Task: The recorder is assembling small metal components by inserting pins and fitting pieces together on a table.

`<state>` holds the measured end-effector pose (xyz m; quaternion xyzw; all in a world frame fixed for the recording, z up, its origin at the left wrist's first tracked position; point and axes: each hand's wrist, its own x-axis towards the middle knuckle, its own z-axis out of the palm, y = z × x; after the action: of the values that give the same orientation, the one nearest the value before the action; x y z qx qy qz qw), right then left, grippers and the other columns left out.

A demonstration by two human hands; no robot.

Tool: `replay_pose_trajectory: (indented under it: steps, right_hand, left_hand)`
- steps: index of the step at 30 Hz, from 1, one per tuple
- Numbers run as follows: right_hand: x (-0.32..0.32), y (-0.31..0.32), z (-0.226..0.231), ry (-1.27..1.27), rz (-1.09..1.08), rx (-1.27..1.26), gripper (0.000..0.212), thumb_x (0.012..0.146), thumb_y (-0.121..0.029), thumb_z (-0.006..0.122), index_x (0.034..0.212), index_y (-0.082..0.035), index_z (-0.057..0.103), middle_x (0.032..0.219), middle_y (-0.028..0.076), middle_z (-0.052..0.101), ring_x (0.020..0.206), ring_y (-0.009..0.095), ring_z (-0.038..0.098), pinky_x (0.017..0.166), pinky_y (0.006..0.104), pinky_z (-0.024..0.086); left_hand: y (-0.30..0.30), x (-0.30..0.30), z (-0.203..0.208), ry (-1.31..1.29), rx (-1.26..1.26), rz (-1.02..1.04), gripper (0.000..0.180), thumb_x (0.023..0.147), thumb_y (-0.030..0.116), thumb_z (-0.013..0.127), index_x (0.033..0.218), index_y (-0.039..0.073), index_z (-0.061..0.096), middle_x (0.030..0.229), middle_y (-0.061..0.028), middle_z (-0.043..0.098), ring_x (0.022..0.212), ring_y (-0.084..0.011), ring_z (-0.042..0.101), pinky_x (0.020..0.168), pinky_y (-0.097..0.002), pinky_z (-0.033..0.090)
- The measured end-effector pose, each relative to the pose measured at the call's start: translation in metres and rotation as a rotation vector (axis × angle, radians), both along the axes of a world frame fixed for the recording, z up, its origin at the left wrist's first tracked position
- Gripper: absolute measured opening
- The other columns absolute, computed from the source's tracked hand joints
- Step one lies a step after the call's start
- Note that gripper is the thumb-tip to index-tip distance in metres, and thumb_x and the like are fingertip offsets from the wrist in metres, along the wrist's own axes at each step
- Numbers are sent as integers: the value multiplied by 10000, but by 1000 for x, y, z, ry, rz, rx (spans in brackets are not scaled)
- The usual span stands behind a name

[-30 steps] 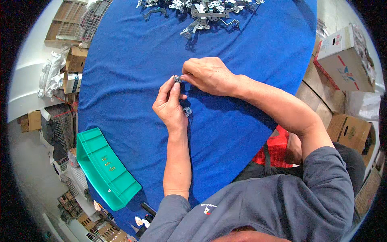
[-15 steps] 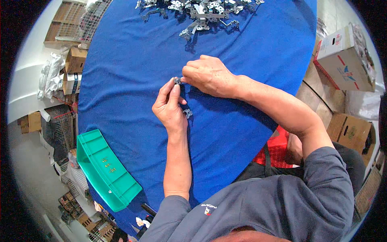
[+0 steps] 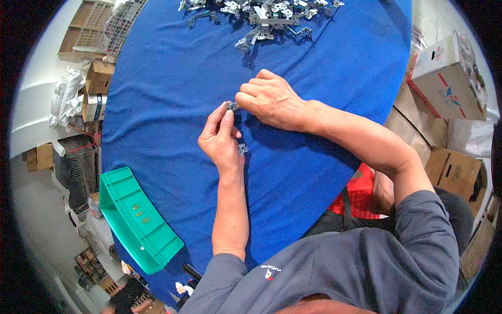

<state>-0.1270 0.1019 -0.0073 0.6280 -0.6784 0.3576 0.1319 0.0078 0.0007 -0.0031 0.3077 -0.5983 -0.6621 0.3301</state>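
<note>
My left hand (image 3: 222,141) is closed, pinching a small silvery metal fitting (image 3: 231,105) between thumb and fingertips. Another silvery metal end (image 3: 242,149) sticks out beside the heel of that hand; whether both belong to one piece is hidden by the palm. Just to the right, my right hand (image 3: 273,100) has its fingers curled in, knuckles up, its fingertips close against the fitting. What those fingers grip, if anything, is too small and covered to make out. Both hands are above the blue cloth (image 3: 172,104) on the table.
A heap of silvery metal bracket-like parts (image 3: 269,18) lies at the far side. At the left, a green plastic tray (image 3: 157,246) holds several small brass-coloured pieces. Cardboard boxes (image 3: 444,78) stand right of the table. A person's dark-clothed figure (image 3: 128,297) shows at lower left.
My right hand has turned slightly and its fingertips are more hidden. The left hand keeps its pinch nearly in place. A person has come into view at the lower left.
</note>
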Motion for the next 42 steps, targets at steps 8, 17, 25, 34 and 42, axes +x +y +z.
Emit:
replay_pose_trajectory:
  steps: [8, 17, 25, 34, 42]
  right_hand:
    - [-5, 3, 2, 1, -6, -11, 114, 800, -215, 602, 841, -117, 561, 775, 26, 542, 744, 212, 572, 704, 356, 421]
    - [0, 1, 2, -307, -126, 296, 229, 896, -289, 621, 861, -66, 577, 794, 115, 613, 747, 330, 599, 681, 426, 462]
    - [3, 3, 3, -377, -64, 130, 214, 912, -272, 601, 865, -64, 592, 771, 122, 617, 748, 343, 608, 686, 458, 471]
    - [-5, 2, 0, -350, -28, 6, 249, 911, -285, 598, 806, -60, 577, 742, 136, 624, 715, 355, 614, 649, 468, 471]
    - [7, -13, 6, -381, 0, 138, 229, 912, -269, 592, 848, -52, 552, 743, 179, 586, 728, 408, 585, 613, 488, 452]
  left_hand:
    - [-1, -2, 0, 11, 22, -24, 227, 863, 22, 677, 1083, -34, 674, 876, -82, 707, 506, -53, 513, 434, -175, 381]
    - [1, -3, 3, -7, -22, -40, 213, 869, 13, 667, 1078, -24, 683, 956, -79, 697, 615, -58, 569, 467, -173, 433]
    - [-3, 3, -1, 26, -23, -73, 220, 882, -7, 618, 1091, -22, 682, 954, -93, 709, 530, -58, 527, 443, -184, 403]
    - [-2, -3, -3, 20, -17, -39, 224, 894, -43, 555, 1069, -23, 692, 961, -107, 706, 517, -66, 514, 444, -187, 402]
    - [-6, 15, 7, -7, -109, -44, 220, 893, -6, 532, 1024, 17, 708, 914, -65, 696, 536, -66, 508, 469, -205, 420]
